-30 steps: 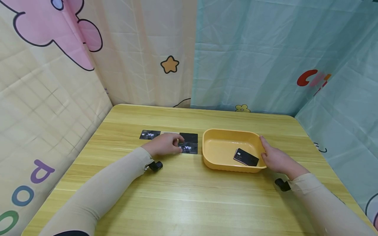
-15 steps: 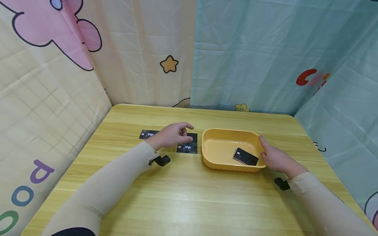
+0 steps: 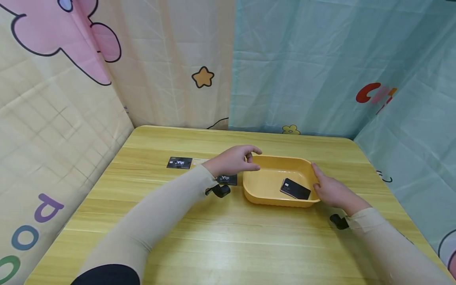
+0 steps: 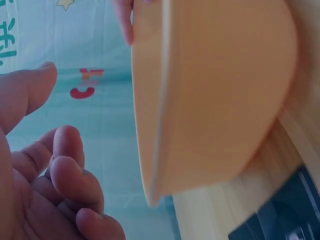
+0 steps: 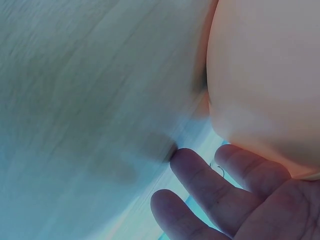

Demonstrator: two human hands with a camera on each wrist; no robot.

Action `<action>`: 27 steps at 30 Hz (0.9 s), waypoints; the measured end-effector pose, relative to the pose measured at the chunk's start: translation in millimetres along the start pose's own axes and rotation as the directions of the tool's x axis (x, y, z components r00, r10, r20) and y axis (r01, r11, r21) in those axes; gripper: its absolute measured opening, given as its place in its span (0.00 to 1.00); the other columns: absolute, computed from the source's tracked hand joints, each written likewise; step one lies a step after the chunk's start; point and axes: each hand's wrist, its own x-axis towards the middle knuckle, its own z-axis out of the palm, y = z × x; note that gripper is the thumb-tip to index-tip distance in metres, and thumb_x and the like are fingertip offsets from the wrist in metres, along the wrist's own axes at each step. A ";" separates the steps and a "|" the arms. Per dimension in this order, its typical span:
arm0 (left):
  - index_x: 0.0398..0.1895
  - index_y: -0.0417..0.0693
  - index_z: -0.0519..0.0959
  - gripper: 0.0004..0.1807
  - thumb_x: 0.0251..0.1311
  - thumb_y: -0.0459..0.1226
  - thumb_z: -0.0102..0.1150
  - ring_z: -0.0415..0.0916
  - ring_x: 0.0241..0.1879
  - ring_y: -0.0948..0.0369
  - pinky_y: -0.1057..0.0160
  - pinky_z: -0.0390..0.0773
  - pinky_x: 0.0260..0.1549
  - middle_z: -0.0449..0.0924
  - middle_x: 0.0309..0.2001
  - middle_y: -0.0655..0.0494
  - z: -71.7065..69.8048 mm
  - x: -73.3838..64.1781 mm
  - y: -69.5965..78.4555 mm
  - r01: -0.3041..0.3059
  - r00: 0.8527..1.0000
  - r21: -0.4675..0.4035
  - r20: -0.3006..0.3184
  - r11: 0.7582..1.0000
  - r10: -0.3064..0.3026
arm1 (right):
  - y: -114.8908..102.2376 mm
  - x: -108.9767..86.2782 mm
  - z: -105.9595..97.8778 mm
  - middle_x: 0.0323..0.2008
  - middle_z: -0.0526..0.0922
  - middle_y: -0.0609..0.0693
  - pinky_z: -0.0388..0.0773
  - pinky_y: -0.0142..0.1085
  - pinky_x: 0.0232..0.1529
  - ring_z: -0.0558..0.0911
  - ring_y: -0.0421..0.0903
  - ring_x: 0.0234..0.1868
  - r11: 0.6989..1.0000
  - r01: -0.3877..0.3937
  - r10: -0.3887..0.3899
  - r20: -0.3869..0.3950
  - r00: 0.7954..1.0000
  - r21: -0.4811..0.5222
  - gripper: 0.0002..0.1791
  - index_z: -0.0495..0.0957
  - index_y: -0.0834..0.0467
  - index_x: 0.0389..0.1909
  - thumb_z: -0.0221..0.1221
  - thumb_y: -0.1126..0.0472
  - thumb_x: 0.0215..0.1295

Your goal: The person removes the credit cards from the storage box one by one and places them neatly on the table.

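My left hand (image 3: 236, 160) hovers over the left rim of a deep yellow plastic tray (image 3: 265, 198), its loosely bent fingers holding nothing. In the left wrist view its thumb and fingertips are apart. At the tray's right end my right hand (image 3: 333, 192) holds the rim, thumb over the edge and forefinger along the outside. Its other fingers (image 5: 210, 185) stretch out beside the tray wall. Inside the tray lie black VIP cards (image 3: 295, 189), seemingly stacked. Left of it on the table are a black Vip card (image 3: 228, 180), partly hidden by my left hand, another Vip card (image 3: 179, 162) and a pale card (image 3: 198, 162).
The wooden table (image 3: 228, 237) ends at rounded back corners. Printed cloth curtains (image 3: 303, 71) stand behind it and along both sides. A small black wrist camera (image 3: 219, 190) sits under the left wrist and another (image 3: 338, 221) under the right.
My left hand has lifted off the cards and moved right, to the tray's left rim. The right hand and the tray have stayed in place.
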 end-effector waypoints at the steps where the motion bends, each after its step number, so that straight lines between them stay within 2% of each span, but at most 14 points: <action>1: 0.74 0.47 0.72 0.32 0.71 0.46 0.67 0.72 0.32 0.61 0.59 0.74 0.44 0.78 0.37 0.55 1.9 3.8 2.9 -0.001 1.000 0.001 0.009 1.000 0.001 | -0.6 -0.1 -0.3 0.35 0.83 0.66 0.69 0.41 0.28 0.72 0.48 0.21 1.000 -0.004 0.004 0.000 1.000 0.002 0.41 0.32 0.69 0.83 0.44 0.63 0.80; 4: 0.74 0.49 0.72 0.32 0.71 0.47 0.67 0.73 0.34 0.61 0.60 0.74 0.45 0.78 0.37 0.55 7.3 15.5 10.5 0.004 1.000 0.005 0.028 1.000 -0.004 | -1.5 -0.2 -0.3 0.34 0.83 0.65 0.69 0.41 0.27 0.71 0.48 0.21 1.000 -0.010 0.010 -0.001 1.000 0.008 0.41 0.32 0.68 0.83 0.44 0.63 0.80; 10: 0.74 0.49 0.72 0.34 0.69 0.48 0.69 0.73 0.32 0.62 0.64 0.74 0.37 0.78 0.35 0.57 18.9 35.9 21.3 0.016 0.997 0.017 0.073 1.000 -0.017 | -1.1 0.7 -0.4 0.26 0.78 0.57 0.69 0.40 0.26 0.69 0.47 0.19 1.000 -0.015 0.015 -0.008 1.000 0.015 0.41 0.33 0.68 0.83 0.44 0.62 0.80; 15: 0.75 0.47 0.70 0.35 0.69 0.49 0.68 0.72 0.31 0.62 0.65 0.72 0.34 0.77 0.33 0.57 29.0 49.8 29.2 -0.018 0.993 0.051 0.121 0.999 0.012 | 0.5 1.6 1.3 0.32 0.82 0.62 0.69 0.40 0.26 0.70 0.47 0.20 1.000 -0.016 0.017 -0.017 1.000 0.007 0.41 0.33 0.67 0.83 0.44 0.62 0.80; 18: 0.76 0.48 0.70 0.35 0.70 0.49 0.68 0.73 0.32 0.63 0.65 0.72 0.35 0.78 0.35 0.57 34.4 57.0 32.4 -0.031 0.990 0.071 0.137 0.997 0.021 | 1.1 1.6 2.5 0.28 0.80 0.60 0.69 0.40 0.25 0.69 0.46 0.19 1.000 -0.018 0.018 -0.017 1.000 0.017 0.41 0.34 0.66 0.84 0.45 0.62 0.80; 20: 0.76 0.48 0.70 0.35 0.69 0.49 0.68 0.73 0.33 0.62 0.65 0.73 0.35 0.78 0.36 0.56 37.7 61.3 33.7 -0.031 0.989 0.076 0.146 0.997 0.019 | 0.6 1.5 2.8 0.23 0.75 0.55 0.69 0.40 0.25 0.68 0.45 0.18 1.000 -0.017 0.017 -0.013 1.000 0.025 0.41 0.34 0.66 0.84 0.45 0.62 0.80; 22: 0.76 0.48 0.70 0.36 0.69 0.49 0.68 0.74 0.33 0.62 0.66 0.74 0.34 0.79 0.36 0.56 41.4 65.6 34.0 -0.021 0.988 0.076 0.156 0.997 0.008 | -0.2 1.0 2.6 0.23 0.75 0.54 0.69 0.40 0.25 0.68 0.45 0.18 0.999 -0.014 0.015 -0.010 1.000 0.029 0.41 0.34 0.66 0.84 0.45 0.62 0.80; 25: 0.76 0.48 0.69 0.36 0.69 0.49 0.68 0.74 0.33 0.62 0.66 0.74 0.34 0.79 0.37 0.56 47.5 72.1 32.7 -0.010 0.984 0.074 0.177 0.997 -0.004 | -2.3 -0.2 1.9 0.28 0.80 0.59 0.70 0.40 0.25 0.69 0.46 0.18 1.000 -0.014 0.014 -0.010 1.000 0.018 0.41 0.35 0.67 0.84 0.45 0.63 0.80; 27: 0.77 0.48 0.70 0.36 0.69 0.49 0.68 0.74 0.34 0.62 0.66 0.74 0.34 0.79 0.39 0.56 52.4 76.3 30.7 0.000 0.981 0.079 0.194 0.997 -0.015 | -3.6 -1.2 1.5 0.37 0.83 0.67 0.70 0.40 0.25 0.70 0.47 0.19 1.000 -0.017 0.017 -0.015 1.000 0.010 0.41 0.35 0.68 0.83 0.45 0.63 0.80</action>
